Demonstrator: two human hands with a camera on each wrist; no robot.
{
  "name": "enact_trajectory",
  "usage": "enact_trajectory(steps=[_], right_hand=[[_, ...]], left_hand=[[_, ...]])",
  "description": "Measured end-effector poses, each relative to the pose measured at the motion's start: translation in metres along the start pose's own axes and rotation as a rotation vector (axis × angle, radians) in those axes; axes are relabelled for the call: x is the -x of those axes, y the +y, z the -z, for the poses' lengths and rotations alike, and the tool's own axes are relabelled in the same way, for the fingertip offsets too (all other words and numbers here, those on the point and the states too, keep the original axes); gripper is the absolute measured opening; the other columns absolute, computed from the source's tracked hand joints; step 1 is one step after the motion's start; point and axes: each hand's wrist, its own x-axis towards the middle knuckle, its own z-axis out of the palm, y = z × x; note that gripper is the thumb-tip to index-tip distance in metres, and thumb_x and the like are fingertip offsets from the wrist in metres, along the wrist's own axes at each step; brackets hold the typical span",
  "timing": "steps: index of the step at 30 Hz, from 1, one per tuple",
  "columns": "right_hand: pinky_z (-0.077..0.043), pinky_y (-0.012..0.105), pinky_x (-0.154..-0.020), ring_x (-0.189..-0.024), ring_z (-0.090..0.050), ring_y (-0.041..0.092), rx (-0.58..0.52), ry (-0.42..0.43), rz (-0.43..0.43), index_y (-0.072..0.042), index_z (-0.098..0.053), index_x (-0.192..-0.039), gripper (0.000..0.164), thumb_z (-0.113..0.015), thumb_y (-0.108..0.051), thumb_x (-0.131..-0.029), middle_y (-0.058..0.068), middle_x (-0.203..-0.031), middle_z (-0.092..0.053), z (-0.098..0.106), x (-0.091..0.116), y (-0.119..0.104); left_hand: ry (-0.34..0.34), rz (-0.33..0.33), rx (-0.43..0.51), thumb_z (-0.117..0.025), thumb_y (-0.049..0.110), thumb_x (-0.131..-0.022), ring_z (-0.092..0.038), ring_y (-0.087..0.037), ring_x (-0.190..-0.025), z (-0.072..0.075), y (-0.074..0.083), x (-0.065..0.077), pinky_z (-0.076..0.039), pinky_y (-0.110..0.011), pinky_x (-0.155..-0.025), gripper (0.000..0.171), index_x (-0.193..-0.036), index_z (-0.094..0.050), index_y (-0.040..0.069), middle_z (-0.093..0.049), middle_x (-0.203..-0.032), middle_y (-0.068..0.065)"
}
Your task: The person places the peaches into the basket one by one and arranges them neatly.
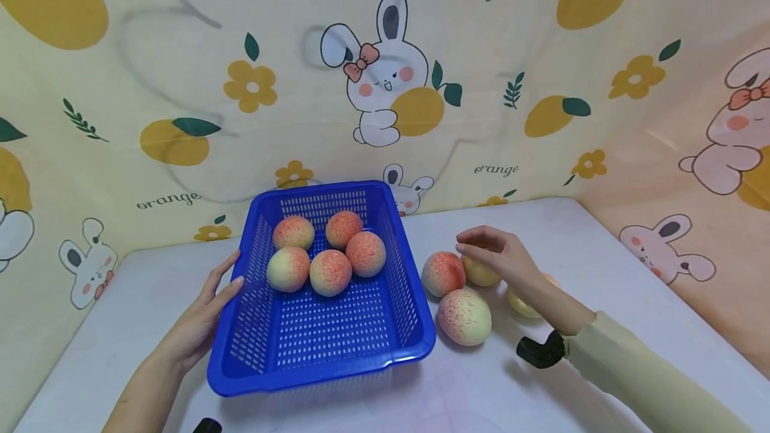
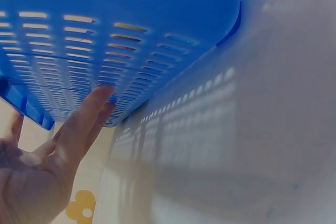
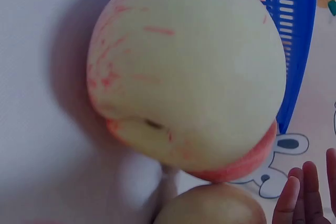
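Observation:
A blue slotted plastic basket (image 1: 337,373) stands on the white table with several peaches (image 1: 331,272) grouped toward its far half. My left hand (image 1: 198,326) is at the basket's left side, two of its tips at the rim. In the left wrist view, the left hand's straight fingers (image 2: 86,119) touch the slotted outer wall. To the right of the basket, my right hand (image 1: 496,256) hovers over loose peaches with its fingers extended, holding nothing. Under it lies a yellow peach (image 1: 478,274), beside a red peach (image 1: 444,274) and a pale red-flecked peach (image 1: 464,318).
Another yellowish peach (image 1: 522,303) is partly hidden by the right forearm. A patterned cloth (image 1: 289,85) with rabbits and oranges rises behind the white table (image 1: 457,393). Black wrist camera gear (image 1: 541,351) hangs below the right sleeve.

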Motion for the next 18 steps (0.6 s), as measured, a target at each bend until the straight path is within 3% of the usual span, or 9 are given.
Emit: enact_trajectory(steps=[8,18], right_hand=[[-0.045,0.025,-0.089,-0.102,-0.056,0.005,0.001,0.032,-0.026,-0.006,-0.062,-0.118,0.043,-0.067,-0.038,-0.089,-0.010,-0.106,-0.066,0.013,0.004,0.006],[-0.048,0.018,-0.084,-0.095,-0.059,-0.001,-0.080,0.067,-0.005,-0.004,-0.061,-0.117,0.037,-0.066,-0.031,-0.091,-0.018,-0.096,-0.066,0.028,0.007,0.009]], left_hand=[[0.004,-0.010,-0.016,-0.039,0.047,-0.101,-0.051,-0.037,-0.123,0.000,0.000,0.000,-0.051,-0.053,-0.091,0.060,-0.148,-0.001,0.052,-0.018,-0.153,-0.027],[0.017,-0.002,-0.012,-0.040,0.047,-0.101,-0.052,-0.036,-0.122,-0.001,0.000,-0.001,-0.051,-0.051,-0.091,0.061,-0.148,-0.001,0.051,-0.019,-0.153,-0.026]])
